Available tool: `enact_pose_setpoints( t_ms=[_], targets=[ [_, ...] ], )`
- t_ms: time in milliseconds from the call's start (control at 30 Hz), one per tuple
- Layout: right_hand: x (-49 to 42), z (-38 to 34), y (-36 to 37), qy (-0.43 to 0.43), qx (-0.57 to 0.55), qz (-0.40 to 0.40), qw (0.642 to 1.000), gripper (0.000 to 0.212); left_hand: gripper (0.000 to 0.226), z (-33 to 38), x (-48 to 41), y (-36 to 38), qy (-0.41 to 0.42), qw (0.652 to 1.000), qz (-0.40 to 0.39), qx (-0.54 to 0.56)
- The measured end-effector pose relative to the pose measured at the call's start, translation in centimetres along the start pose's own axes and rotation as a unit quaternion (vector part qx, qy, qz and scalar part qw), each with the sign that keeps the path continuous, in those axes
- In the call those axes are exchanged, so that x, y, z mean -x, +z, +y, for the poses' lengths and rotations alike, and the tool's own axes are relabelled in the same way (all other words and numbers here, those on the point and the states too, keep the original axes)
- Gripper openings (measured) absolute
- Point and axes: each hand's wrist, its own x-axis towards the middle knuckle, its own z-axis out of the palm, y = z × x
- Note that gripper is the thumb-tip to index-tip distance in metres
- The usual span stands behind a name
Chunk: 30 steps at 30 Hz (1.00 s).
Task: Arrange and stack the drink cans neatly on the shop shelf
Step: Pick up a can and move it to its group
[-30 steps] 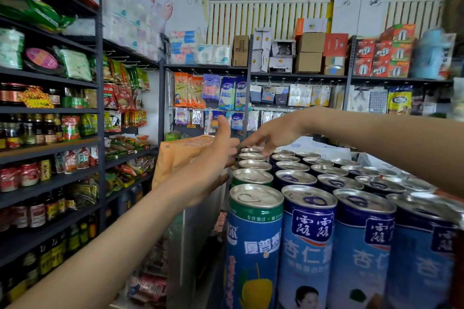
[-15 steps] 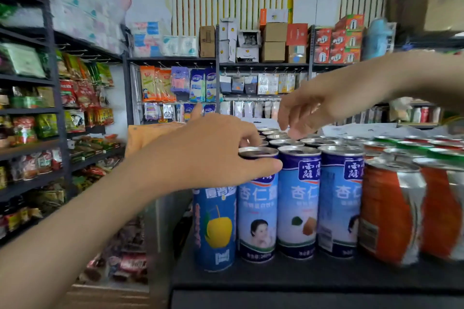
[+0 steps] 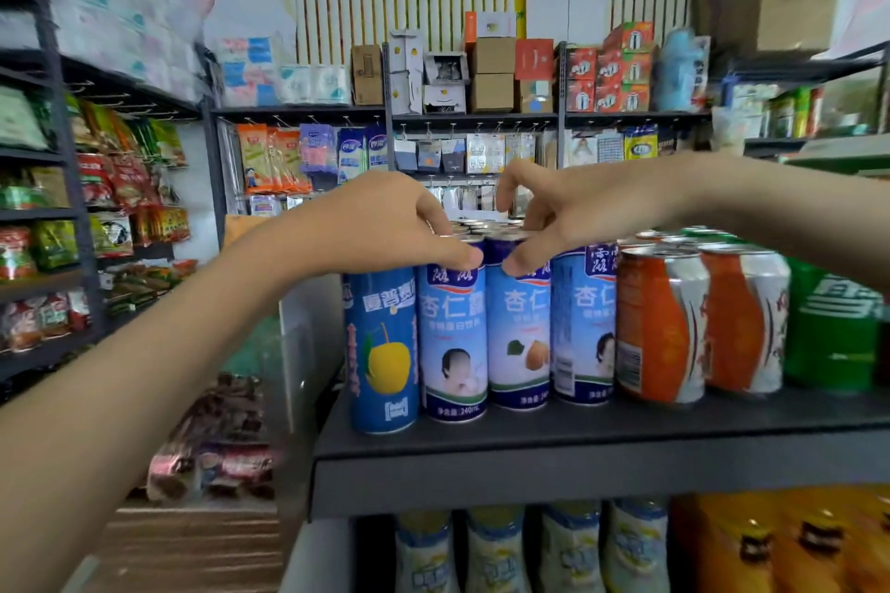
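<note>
Left hand (image 3: pixel 380 226): fingers curled over the rim of the child-label can (image 3: pixel 452 342), thumb pressed on its upper front band. It grips the can top.

Right hand (image 3: pixel 573 212): thumb on the front of the nut-label can (image 3: pixel 519 342), fingers arched over the lid, pinching the top.

Both cans stand centre frame in the front row of the shelf (image 3: pixel 530 472), touching each other. The yellow-fruit can (image 3: pixel 383 352) is against them on the left and the orange cans (image 3: pixel 660 327) are further right.

Change: a second ago both hands reached to the back of the rows; now both are on the front pair. Judgement: the back rows are settled and the front facing is in hand.

Cans upright, long axis vertical. Their prints face the camera at different turns, so the labels are not yet matched.
</note>
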Motion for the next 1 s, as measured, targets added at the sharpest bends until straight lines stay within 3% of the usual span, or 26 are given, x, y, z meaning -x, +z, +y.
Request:
enact_pose_setpoints(
  t_ms=[200, 500, 700, 1000],
  targets=[
    [-0.1, -0.1, 0.0, 0.002, 0.008, 0.029, 1.000, 0.049, 0.038, 0.5, 0.6, -0.6, 0.000, 1.000, -0.006, 0.002],
    [1.5, 1.4, -1.2, 0.009, -0.012, 0.007, 1.000, 0.069, 0.052, 0.4, 0.5, -0.5, 0.004, 0.999, -0.013, -0.044],
    [2.4, 3.2, -1.5, 0.039, 0.041, -0.021, 0.998, 0.045, 0.062, 0.3, 0.3, -0.1, -0.002, 0.997, -0.012, -0.075],
    [2.2, 3.9, -1.6, 0.006, 0.007, 0.007, 1.000, 0.045, 0.062, 1.0, 0.4, 0.0, -0.011, 0.993, -0.024, -0.118]
  ],
)
